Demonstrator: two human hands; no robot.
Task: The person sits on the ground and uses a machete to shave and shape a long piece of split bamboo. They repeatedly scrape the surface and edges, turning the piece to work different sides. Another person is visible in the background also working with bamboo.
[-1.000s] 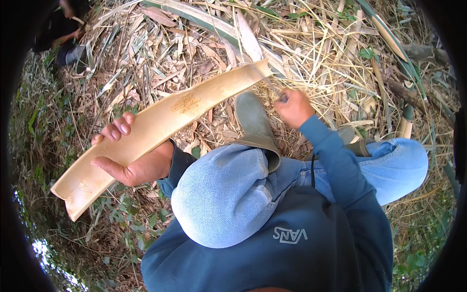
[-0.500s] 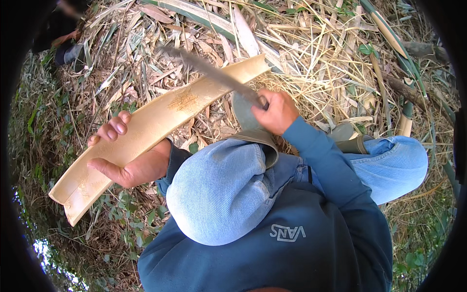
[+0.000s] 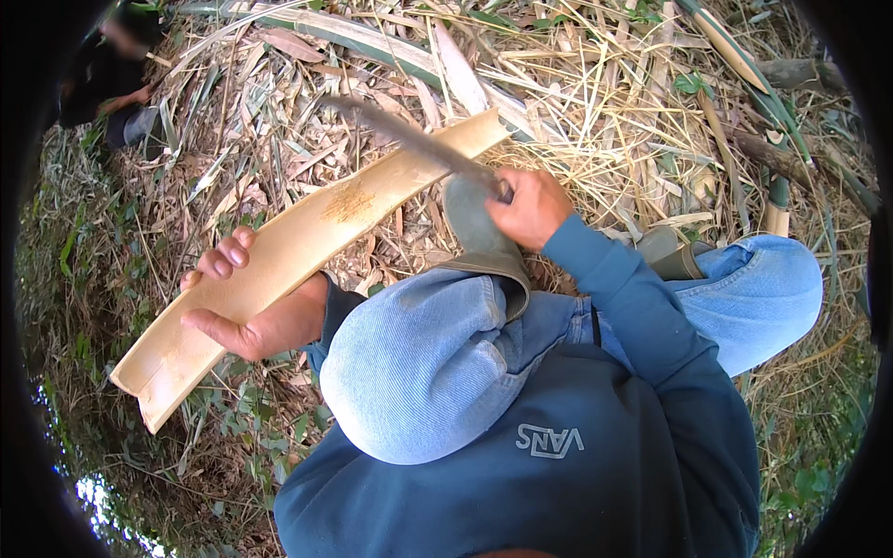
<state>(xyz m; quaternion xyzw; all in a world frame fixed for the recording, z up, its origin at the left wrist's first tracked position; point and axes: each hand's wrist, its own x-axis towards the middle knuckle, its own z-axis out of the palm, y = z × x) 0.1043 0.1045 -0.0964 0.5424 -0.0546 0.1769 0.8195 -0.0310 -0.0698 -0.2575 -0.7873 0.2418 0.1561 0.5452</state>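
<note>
bamboo [image 3: 298, 240] slants from lower left up to picture middle, hollow side up, tan crumbs [image 3: 349, 200] about midway along it. left hand [image 3: 265, 321] grasps it toward the lower-left end, thumb over the near edge, fingers curled over the far edge. right hand [image 3: 530, 209] clenched round a knife [image 3: 405, 135], blade blurred, crossing over the bamboo's right part; contact can't be told. boot [image 3: 479, 223] near the bamboo's right end, jeans [image 3: 419, 358] by the left wrist. straw [image 3: 605, 107] and green stalk [image 3: 372, 45] beyond, another person [image 3: 98, 84] upper left
</note>
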